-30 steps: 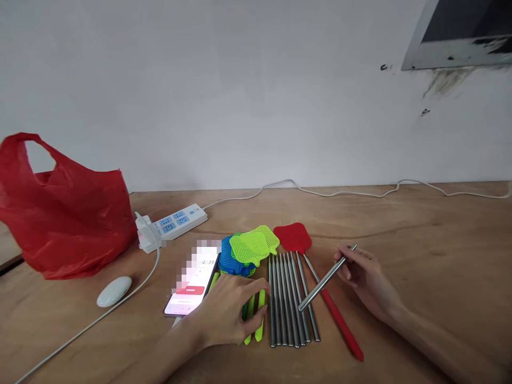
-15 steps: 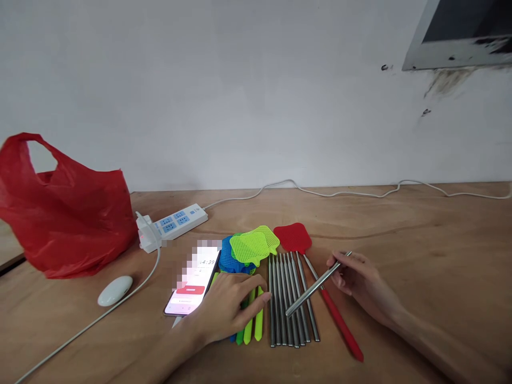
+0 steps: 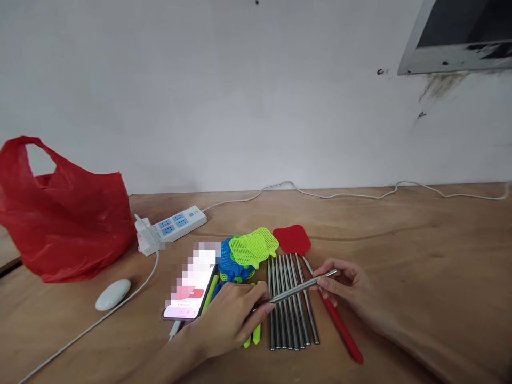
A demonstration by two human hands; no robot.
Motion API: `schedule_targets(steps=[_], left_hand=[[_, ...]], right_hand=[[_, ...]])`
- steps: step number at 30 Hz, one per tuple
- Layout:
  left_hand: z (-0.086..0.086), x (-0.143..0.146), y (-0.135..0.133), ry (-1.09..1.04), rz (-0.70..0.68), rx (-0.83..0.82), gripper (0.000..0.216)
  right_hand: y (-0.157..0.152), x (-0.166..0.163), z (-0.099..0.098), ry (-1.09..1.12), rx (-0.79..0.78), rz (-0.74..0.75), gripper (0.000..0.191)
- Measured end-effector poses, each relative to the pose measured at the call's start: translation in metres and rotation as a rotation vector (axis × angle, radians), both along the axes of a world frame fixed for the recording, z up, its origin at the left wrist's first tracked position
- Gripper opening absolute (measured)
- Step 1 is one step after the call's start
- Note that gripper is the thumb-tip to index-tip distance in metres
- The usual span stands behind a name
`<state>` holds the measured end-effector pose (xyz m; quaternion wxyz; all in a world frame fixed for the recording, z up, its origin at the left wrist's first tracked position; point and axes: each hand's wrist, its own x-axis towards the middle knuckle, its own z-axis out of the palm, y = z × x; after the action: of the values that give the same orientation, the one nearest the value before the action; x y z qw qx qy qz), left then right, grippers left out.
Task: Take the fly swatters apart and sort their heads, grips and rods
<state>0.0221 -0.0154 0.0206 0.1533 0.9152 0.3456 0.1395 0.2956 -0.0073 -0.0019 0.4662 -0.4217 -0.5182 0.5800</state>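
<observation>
My right hand [image 3: 346, 285] pinches one steel rod [image 3: 302, 286] and holds it slanted above a row of several steel rods [image 3: 292, 314] lying side by side on the wooden table [image 3: 420, 250]. My left hand [image 3: 230, 320] is curled over green handles [image 3: 252, 336], and its fingertips touch the rod's lower end. A pile of green and blue swatter heads [image 3: 246, 250] lies just behind my left hand. An assembled red swatter [image 3: 316, 277] lies to the right of the rods, partly under my right hand.
A lit phone [image 3: 192, 290] lies left of my left hand with a cable at its near end. Further left are a white mouse [image 3: 112, 294], a white power strip [image 3: 172, 226] and a red plastic bag [image 3: 64, 218]. A white cable [image 3: 360, 193] runs along the wall.
My right hand has swung the steel rod down and left, across the row of rods. My left hand's fingers have come up to meet the rod's end.
</observation>
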Motion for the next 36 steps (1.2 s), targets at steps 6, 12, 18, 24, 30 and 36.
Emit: schedule_targets(steps=[6, 12, 18, 24, 30, 36], left_hand=[[0.002, 0.008, -0.005, 0.016, 0.016, 0.001, 0.027], [0.0, 0.016, -0.004, -0.016, 0.025, 0.024, 0.025], [-0.011, 0.007, -0.001, -0.015, 0.07, 0.11, 0.027], [-0.001, 0.003, 0.001, 0.034, 0.121, 0.086, 0.027], [0.016, 0.005, -0.004, 0.275, 0.049, 0.047, 0.018], [0.026, 0.008, -0.009, 0.354, -0.007, 0.046, 0.016]], right_hand=[[0.0, -0.004, 0.001, 0.132, 0.043, -0.165, 0.032], [0.004, -0.007, 0.005, 0.278, 0.028, -0.313, 0.036], [0.015, 0.007, 0.007, 0.329, 0.031, -0.429, 0.039], [0.014, 0.01, 0.005, 0.273, 0.063, -0.362, 0.032], [0.005, -0.004, 0.009, 0.04, 0.063, -0.097, 0.032], [-0.005, 0.004, 0.029, -0.208, 0.076, 0.1, 0.03]])
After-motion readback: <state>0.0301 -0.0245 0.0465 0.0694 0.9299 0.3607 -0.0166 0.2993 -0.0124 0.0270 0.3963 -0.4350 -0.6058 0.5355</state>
